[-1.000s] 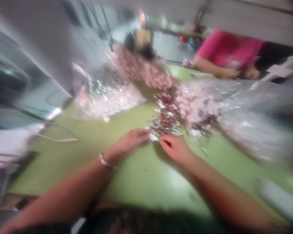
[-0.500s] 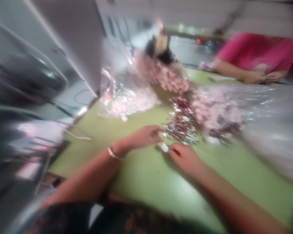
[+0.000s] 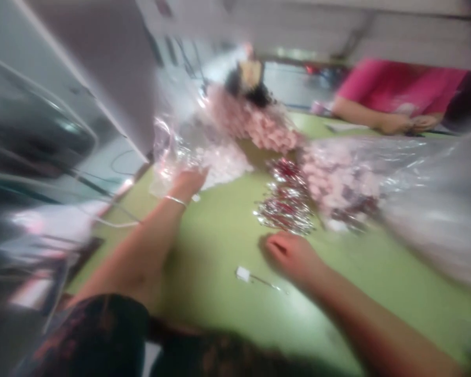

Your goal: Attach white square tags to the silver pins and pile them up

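My left hand (image 3: 190, 180) reaches to a clear plastic bag (image 3: 163, 152) of small white pieces (image 3: 225, 165), its fingers blurred among them. My right hand (image 3: 290, 251) rests curled on the table, just below a pile of shiny silver and dark red metal pieces (image 3: 286, 209). Its fingertips are hidden, so I cannot see whether anything is in them. Between my forearms, a thin metal pin with a white tag (image 3: 243, 273) at one end lies on the green table, apart from both hands.
Pink bunches (image 3: 272, 131) lie behind the metal pile on the green table (image 3: 212, 235). To the right, a large clear bag (image 3: 427, 209) holds more pink pieces (image 3: 329, 178). Across the table sits a person in a pink shirt (image 3: 408, 89), both hands together.
The white-tagged pin has left my right hand and now lies nearer me on the table. My left hand has moved from beside the metal pile, left and away from me, to the bag.
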The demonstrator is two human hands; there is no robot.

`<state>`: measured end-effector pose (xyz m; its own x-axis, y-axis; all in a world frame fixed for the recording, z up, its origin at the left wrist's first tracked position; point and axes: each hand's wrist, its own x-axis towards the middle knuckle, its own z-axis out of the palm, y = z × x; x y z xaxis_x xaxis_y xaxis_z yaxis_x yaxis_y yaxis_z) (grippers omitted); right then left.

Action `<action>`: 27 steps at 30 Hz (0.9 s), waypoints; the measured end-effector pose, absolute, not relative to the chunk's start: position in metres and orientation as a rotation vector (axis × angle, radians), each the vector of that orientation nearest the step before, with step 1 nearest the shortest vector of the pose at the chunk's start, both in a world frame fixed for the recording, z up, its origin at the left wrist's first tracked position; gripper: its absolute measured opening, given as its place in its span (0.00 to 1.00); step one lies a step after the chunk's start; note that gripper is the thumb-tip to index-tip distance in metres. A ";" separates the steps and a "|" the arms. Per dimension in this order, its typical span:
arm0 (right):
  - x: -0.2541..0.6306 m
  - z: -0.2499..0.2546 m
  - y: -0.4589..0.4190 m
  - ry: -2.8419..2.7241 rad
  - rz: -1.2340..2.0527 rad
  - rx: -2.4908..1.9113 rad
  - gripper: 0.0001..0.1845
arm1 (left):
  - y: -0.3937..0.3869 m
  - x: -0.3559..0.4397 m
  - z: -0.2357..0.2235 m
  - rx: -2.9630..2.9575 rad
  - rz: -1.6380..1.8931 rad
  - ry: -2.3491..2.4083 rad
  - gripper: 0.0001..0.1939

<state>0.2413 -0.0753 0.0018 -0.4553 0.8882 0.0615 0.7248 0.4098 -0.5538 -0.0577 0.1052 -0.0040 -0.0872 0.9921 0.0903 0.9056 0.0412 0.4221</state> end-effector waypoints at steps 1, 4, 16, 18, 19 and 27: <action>0.244 0.002 -0.074 -2.307 0.613 -1.400 0.15 | 0.103 -0.055 -0.006 1.944 0.547 2.102 0.27; 0.251 0.001 -0.071 -2.260 0.490 -1.407 0.14 | 0.087 -0.039 -0.014 1.993 0.542 2.100 0.23; 0.288 0.025 -0.049 -2.041 0.351 -1.590 0.08 | 0.023 -0.012 -0.013 2.244 0.961 1.719 0.15; 0.290 0.027 -0.048 -2.070 0.387 -1.583 0.07 | 0.008 -0.007 -0.002 2.333 0.919 1.619 0.12; 0.288 0.026 -0.048 -2.110 0.402 -1.576 0.07 | 0.001 -0.003 0.003 2.345 0.871 1.603 0.12; 0.252 0.001 -0.053 -2.381 0.210 -1.711 0.10 | -0.020 0.024 0.008 2.240 0.314 1.556 0.08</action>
<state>0.2522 -0.0527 0.0014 -0.3092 0.9476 0.0803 0.9190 0.3194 -0.2312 0.0239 -0.0195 0.0079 0.3575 0.9331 -0.0398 0.8448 -0.3049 0.4398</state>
